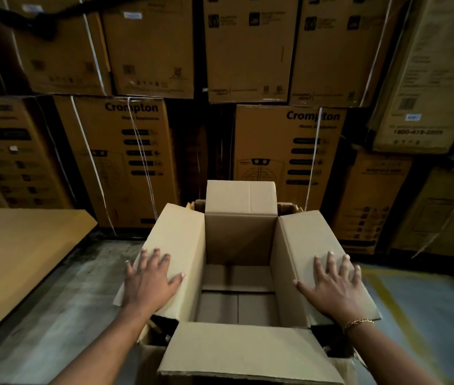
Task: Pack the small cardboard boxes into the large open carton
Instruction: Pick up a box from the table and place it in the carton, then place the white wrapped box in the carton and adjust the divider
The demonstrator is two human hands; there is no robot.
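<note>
The large open carton (238,290) stands on the concrete floor (53,315), its 4 flaps folded outward. The left hand (150,279) lies flat on the left flap (173,254), fingers spread apart; the right hand (334,284) lies flat on the right flap (309,245), fingers likewise splayed, gripping nothing. Printed cartons (125,151) stack along the floor's far edge.

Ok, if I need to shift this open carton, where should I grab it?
Probably by the two long side walls just below the flap folds, from left and right. The left hand and right hand lie flat on the splayed side flaps of the carton, which would likely bend.
</note>
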